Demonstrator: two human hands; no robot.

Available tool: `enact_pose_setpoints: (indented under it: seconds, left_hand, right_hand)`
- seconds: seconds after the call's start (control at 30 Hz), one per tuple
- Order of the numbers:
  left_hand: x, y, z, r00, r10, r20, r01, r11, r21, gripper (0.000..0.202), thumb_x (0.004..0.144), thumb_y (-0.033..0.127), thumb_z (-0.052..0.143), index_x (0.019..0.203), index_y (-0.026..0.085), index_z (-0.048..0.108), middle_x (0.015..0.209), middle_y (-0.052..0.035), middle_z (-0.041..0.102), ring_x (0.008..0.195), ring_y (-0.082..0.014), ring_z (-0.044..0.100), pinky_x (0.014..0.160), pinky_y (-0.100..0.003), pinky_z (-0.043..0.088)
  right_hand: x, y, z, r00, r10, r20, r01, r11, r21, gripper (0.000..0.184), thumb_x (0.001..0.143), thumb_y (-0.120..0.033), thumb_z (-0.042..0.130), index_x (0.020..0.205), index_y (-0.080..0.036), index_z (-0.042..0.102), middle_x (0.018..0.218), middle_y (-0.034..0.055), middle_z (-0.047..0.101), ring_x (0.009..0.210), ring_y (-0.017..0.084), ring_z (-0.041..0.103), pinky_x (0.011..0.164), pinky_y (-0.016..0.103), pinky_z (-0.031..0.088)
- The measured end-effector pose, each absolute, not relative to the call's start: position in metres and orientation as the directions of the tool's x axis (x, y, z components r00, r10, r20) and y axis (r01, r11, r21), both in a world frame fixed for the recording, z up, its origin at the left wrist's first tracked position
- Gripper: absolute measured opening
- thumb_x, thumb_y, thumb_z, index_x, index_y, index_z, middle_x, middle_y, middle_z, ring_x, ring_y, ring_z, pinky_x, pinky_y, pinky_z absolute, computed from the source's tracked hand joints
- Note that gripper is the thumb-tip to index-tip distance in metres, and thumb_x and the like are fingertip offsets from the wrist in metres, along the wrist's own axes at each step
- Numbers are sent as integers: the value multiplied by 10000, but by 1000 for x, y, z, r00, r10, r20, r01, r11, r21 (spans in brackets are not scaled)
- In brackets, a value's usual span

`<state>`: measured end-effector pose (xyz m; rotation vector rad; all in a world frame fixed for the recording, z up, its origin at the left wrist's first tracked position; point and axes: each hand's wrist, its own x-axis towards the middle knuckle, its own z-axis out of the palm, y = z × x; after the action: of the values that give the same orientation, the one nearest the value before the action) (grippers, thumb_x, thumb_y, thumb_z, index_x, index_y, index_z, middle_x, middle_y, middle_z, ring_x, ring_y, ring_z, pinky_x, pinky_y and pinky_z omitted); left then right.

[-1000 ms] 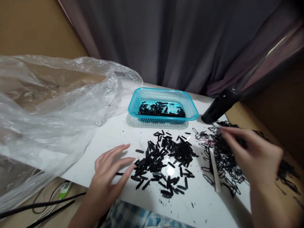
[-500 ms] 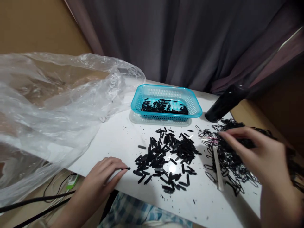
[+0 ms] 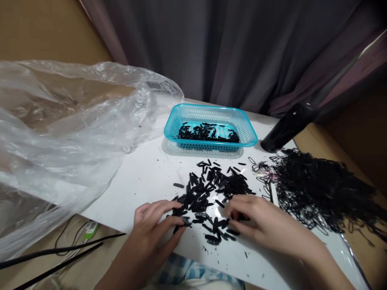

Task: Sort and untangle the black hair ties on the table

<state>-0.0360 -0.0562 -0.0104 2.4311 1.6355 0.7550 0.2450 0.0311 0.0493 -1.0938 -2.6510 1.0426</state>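
Note:
A heap of small black tube pieces [image 3: 211,187] lies in the middle of the white board [image 3: 151,173]. My left hand [image 3: 157,227] rests at the heap's near left edge, fingers curled and pinched on a black piece. My right hand [image 3: 260,225] lies at the heap's near right edge, fingers bent down among the pieces; what they hold, if anything, is hidden. Behind the heap a turquoise basket [image 3: 248,135] holds more black pieces. A big tangle of thin black loops [image 3: 320,189] spreads to the right.
A large clear plastic bag [image 3: 69,133] billows over the left side. A black cylinder [image 3: 287,127] lies tilted at the back right. A white stick [image 3: 273,193] lies by the tangle. Black cables [image 3: 51,255] run along the lower left. A dark curtain hangs behind.
My right hand left the tangle of loops and came down left to the heap's near edge. My left hand moved right into the heap and closed on a piece.

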Motion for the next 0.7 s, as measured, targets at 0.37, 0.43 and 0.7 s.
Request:
enact_pose_setpoints:
  seconds: [0.37, 0.43, 0.7]
  left_hand:
    - [-26, -45, -15, 240, 903, 357, 868, -364, 337, 433, 953, 280, 533, 1377, 222, 465, 1438, -139, 525, 1314, -331, 500, 1024, -511, 435]
    - [-21, -45, -15, 319, 902, 289, 852, -407, 330, 594, 946, 348, 556, 1479, 189, 351, 1538, -159, 414, 1404, -353, 403, 1068, -529, 437]
    - [-6, -35, -10, 504, 845, 178, 783, -535, 319, 634, 963, 395, 540, 1517, 204, 299, 1584, -146, 354, 1464, -324, 317, 1102, -549, 434]
  right_hand:
    - [283, 49, 46, -490, 871, -30, 823, 451, -345, 390, 943, -417, 580, 1263, -202, 521, 1258, 144, 564, 1091, 292, 602, 893, 431, 518]
    - [281, 48, 41, -526, 848, -58, 812, 481, -331, 589, 897, -491, 636, 1366, -181, 462, 1348, 168, 528, 1222, 332, 537, 987, 474, 491]
    - [260, 46, 25, -588, 809, -23, 762, 543, -354, 454, 933, -289, 611, 1356, -162, 506, 1351, 175, 539, 1210, 326, 556, 987, 491, 515]
